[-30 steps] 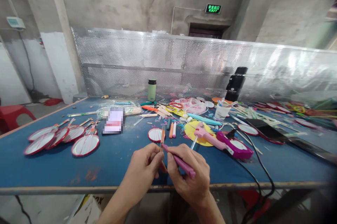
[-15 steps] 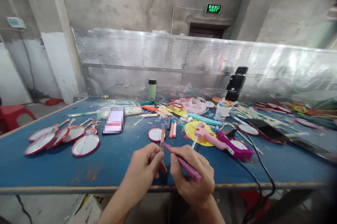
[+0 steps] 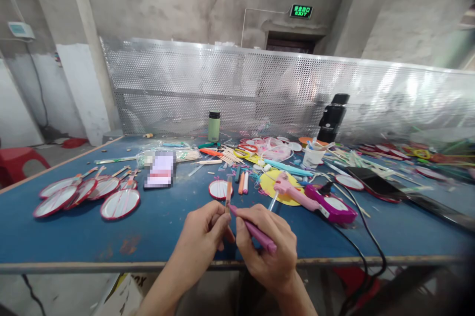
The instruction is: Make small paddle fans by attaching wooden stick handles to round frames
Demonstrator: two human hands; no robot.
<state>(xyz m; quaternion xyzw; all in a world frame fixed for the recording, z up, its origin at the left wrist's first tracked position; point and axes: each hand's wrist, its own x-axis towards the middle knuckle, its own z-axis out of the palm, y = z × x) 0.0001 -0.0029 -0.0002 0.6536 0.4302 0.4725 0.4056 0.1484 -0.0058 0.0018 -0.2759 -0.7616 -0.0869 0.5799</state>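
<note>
My left hand (image 3: 208, 229) is closed on a flat wooden craft stick (image 3: 229, 188), held upright near the table's front edge; its upper part is coloured orange-pink. In my right hand (image 3: 269, 242) a purple marker (image 3: 261, 237) is gripped like a pen, its tip touching or very close to the stick's right side. Just behind the stick lies a white disc with a red rim (image 3: 217, 190). Several markers, among them an orange marker (image 3: 241, 183) and a pink marker (image 3: 246, 183), lie side by side beyond my hands.
A pink glue gun (image 3: 293, 190) rests over a yellow disc (image 3: 265, 181), its cables trailing off the front edge. Red-rimmed discs on sticks (image 3: 120, 203) pile up at left beside a phone (image 3: 160, 170). A green bottle (image 3: 213, 127) and white cup (image 3: 312, 158) stand farther back.
My right hand has shifted slightly left, bringing the marker's tip closer to the stick. My left hand and the stick have stayed nearly still.
</note>
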